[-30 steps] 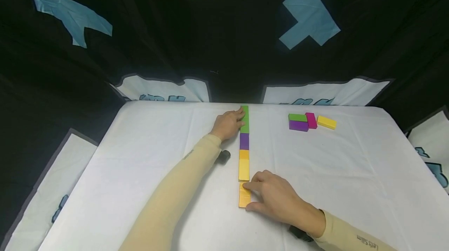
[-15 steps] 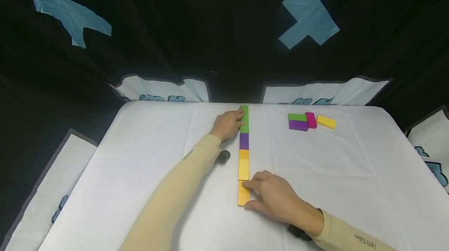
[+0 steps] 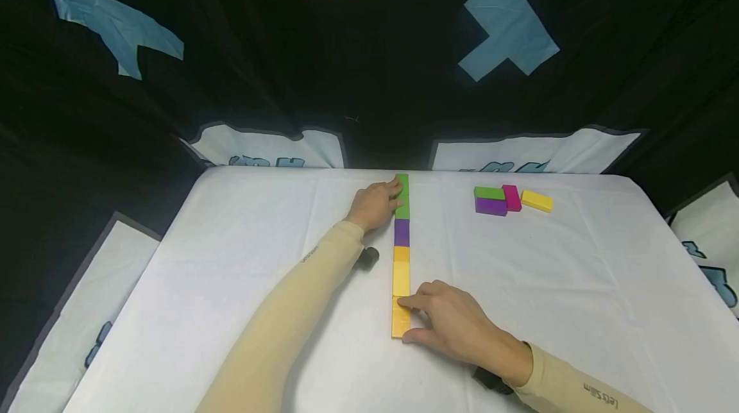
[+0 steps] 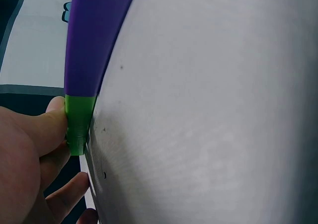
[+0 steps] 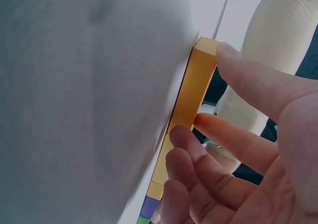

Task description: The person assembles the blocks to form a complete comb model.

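Note:
A straight row of blocks runs away from me on the white table in the head view. At its far end, my left hand (image 3: 374, 206) rests thumb and fingers on the green blocks (image 3: 405, 206). A purple block (image 3: 401, 232) follows, then a yellow block stretch (image 3: 401, 278). The nearest yellow block (image 3: 401, 323) touches that stretch end to end. My right hand (image 3: 450, 320) holds this nearest block, thumb at its near end and index finger on top. In the right wrist view, the other fingers curl beside the yellow block (image 5: 193, 87).
A loose group lies at the back right: a green block (image 3: 489, 193), a purple block (image 3: 491, 206), a magenta block (image 3: 511, 198) and a yellow block (image 3: 537, 201). A dark curtain (image 3: 369, 67) hangs behind the table (image 3: 260, 208).
My right hand has slid the nearest yellow block slightly forward and left, closing a small gap to the row. The left hand has stayed in place.

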Demonstrator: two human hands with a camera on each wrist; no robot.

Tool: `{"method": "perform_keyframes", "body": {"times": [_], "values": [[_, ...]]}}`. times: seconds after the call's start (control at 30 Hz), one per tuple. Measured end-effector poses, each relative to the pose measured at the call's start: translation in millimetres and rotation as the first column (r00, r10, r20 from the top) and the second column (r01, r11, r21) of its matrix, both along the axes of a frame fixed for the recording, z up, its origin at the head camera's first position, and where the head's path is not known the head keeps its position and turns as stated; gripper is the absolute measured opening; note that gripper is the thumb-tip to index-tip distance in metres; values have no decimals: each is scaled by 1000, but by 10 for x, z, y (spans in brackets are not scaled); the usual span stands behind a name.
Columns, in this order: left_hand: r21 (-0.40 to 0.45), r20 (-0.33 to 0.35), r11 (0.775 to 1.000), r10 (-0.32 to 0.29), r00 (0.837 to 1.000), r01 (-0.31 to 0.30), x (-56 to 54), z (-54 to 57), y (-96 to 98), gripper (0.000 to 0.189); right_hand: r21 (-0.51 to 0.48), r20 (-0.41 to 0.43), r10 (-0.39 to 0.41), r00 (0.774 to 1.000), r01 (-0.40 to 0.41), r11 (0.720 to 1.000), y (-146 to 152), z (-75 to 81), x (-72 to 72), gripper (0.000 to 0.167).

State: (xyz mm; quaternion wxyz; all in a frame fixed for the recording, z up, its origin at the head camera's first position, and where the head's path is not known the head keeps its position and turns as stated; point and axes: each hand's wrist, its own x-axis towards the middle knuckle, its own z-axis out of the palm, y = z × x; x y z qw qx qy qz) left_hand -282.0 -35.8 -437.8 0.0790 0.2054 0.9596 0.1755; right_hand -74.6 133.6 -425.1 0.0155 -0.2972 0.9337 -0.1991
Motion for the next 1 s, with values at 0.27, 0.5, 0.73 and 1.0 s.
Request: {"method": "perform_keyframes", "body": {"times": [0.27,0.5,0.73,1.0], "values": [[-2,6,1000,4,1000,-4,35,25,2,52,4,5,-5,1000,5,1000,0,-13,1,48],[0,0,1000,3,1000,-3,32,24,3,52,4,34,0,999,0,1000,15,5,-1,48],[6,-9,1000,-4,1000,5,23,14,-11,51,-71,104,-30,994,38,997,159,134,-98,43],[4,-15,1000,-7,1000,7,17,13,-20,51,-153,98,-194,976,208,966,494,234,-390,40]]}}
